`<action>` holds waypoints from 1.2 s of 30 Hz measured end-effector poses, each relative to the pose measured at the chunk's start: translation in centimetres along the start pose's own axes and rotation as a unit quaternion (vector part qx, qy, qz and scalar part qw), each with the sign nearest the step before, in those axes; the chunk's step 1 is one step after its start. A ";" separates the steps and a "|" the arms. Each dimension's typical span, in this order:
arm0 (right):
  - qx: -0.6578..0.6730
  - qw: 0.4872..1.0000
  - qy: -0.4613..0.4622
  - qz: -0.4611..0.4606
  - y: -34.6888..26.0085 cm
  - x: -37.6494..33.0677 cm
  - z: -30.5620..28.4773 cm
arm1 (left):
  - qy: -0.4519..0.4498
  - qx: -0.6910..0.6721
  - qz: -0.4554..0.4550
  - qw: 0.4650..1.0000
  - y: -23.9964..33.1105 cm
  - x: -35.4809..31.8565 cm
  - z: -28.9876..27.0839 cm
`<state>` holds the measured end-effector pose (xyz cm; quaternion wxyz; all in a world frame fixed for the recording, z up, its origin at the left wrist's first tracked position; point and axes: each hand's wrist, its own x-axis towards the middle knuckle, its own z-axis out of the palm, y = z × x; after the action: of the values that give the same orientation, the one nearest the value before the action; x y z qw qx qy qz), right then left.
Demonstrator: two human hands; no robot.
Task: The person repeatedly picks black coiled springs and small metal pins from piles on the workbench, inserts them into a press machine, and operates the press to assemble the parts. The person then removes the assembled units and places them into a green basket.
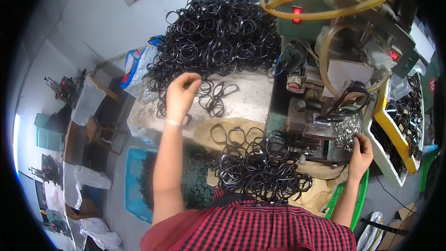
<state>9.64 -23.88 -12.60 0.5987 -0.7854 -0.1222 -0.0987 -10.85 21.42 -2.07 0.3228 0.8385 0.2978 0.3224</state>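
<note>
Blue-and-white plastic bag (137, 65) left of bench; perhaps a red display (297, 15) on machine.

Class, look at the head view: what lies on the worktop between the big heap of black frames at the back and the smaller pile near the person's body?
In the head view, between the big heap and the smaller pile, a pale worktop holds a few loose black frames.

Red-black checked shirt (260, 227); thin band on left wrist (173, 122).

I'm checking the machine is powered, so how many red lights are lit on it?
2. One red indicator light glows on the green machine near the top, under the yellow hoses. A second red light shows on the machine's right side. Others may be hidden.
</note>
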 end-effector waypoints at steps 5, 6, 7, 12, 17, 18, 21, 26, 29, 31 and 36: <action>0.034 0.999 0.012 -0.017 -1.2 0.8 1.8 | -0.083 0.265 0.001 0.961 -5.9 -0.6 2.3; 0.031 0.999 0.013 -0.013 -1.5 0.7 1.8 | -0.092 0.256 0.049 0.961 -6.2 -1.4 2.5; 0.029 0.999 0.018 -0.010 -1.7 0.6 1.6 | -0.109 0.274 0.100 0.950 -6.3 -2.3 2.7; 0.018 1.000 0.005 0.009 -1.0 0.5 0.7 | -0.141 0.348 0.318 0.871 -7.1 -3.8 4.6; 0.018 0.998 0.053 0.004 -2.3 -0.6 0.6 | -0.192 0.250 0.354 0.881 -2.4 -3.8 6.3; 0.012 0.998 0.058 0.015 -2.2 -0.9 0.5 | -0.243 0.205 0.309 0.896 -2.5 -3.4 6.6; 0.017 0.999 0.044 -0.002 -4.1 -1.8 0.8 | -0.079 0.044 0.092 0.992 -3.8 -2.1 7.9; -0.004 0.991 -0.053 -0.121 -10.5 -0.2 3.6 | -0.048 0.221 0.193 0.955 -3.1 -1.4 8.6; 0.136 0.987 -0.053 -0.062 -9.0 1.2 7.2 | -0.160 0.181 0.333 0.911 -0.8 -2.5 9.5; 0.202 0.976 -0.078 -0.023 -8.1 1.1 8.0 | -0.139 0.182 0.286 0.931 -1.5 -3.3 9.8; 0.299 0.949 -0.073 0.066 -9.1 0.5 7.9 | -0.034 0.003 0.078 0.996 -2.3 -1.6 9.5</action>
<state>7.31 -13.94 -6.17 0.8006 -0.5818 -0.1378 0.0397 -5.53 18.32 -9.89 0.3040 0.8708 0.2210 0.3169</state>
